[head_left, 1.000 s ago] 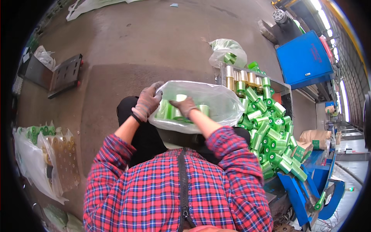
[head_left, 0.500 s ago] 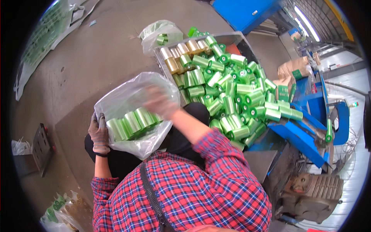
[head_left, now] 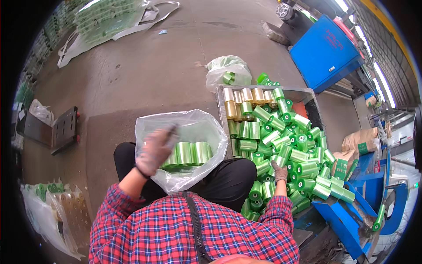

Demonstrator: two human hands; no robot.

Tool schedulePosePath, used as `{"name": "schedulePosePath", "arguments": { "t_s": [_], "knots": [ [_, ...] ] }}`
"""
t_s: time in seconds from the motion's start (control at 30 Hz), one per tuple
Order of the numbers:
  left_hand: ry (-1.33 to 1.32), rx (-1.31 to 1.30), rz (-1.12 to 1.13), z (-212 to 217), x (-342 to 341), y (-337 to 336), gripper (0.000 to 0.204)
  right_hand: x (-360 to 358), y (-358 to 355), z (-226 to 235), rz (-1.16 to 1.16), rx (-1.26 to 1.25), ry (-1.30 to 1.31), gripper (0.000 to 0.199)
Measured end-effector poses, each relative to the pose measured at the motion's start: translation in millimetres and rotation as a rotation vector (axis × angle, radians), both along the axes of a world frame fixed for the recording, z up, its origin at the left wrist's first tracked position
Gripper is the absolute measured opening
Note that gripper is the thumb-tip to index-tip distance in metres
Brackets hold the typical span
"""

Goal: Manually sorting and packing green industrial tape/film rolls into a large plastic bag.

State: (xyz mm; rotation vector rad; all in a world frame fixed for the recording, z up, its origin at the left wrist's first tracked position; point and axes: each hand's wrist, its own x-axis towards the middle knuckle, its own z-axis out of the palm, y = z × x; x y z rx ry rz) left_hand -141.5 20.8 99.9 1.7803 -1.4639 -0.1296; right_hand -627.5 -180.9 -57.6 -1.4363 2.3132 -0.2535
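A clear plastic bag stands open between my legs with several green film rolls lined up in it. Over its left side is my left hand, gloved and slightly blurred, with fingers stretched out and nothing held. My right hand, also gloved, reaches into a heap of green film rolls on the right. Its fingers close around the lower end of one green film roll; part of the grip is hidden.
The heap fills a metal bin, with gold rolls in its far left corner. Beyond it sits another plastic bag. Blue machine parts and brown paper sacks stand right. A dark metal stand is at left.
My right hand has left the bag and reached the heap on the right. My left hand has let go of the bag's left edge and moved over its opening. The view has shifted.
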Motion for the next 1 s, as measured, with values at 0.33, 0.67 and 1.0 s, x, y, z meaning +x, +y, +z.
{"name": "schedulePosePath", "arguments": {
  "t_s": [0.33,0.67,1.0],
  "knots": [
    [0.73,0.46,-0.889,-36.3,-51.6,36.4,0.062,145.8,74.7,168.8,0.118,0.011,-1.922,0.064],
    [-0.186,0.936,-0.702,-27.4,-49.9,57.9,0.034,387.1,130.1,66.8,0.759,0.444,-0.105,0.104],
    [-0.219,0.828,-0.622,-16.5,-49.7,35.0,0.044,342.9,69.7,-10.7,0.695,0.183,0.578,0.102]
  ]
}}
